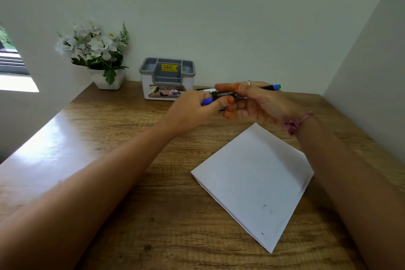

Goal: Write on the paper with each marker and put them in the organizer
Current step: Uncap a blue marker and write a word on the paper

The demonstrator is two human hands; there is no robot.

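Markers lie sideways in mid-frame, bunched in the right hand, while the left hand pinches the blue cap, paper lower right, organizer just behind.

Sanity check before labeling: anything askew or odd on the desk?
Only the paper: it lies rotated, corner-on to the wooden desk edge, with faint marks. Organizer stands upright; its visible compartments look empty. Both hands hold markers.
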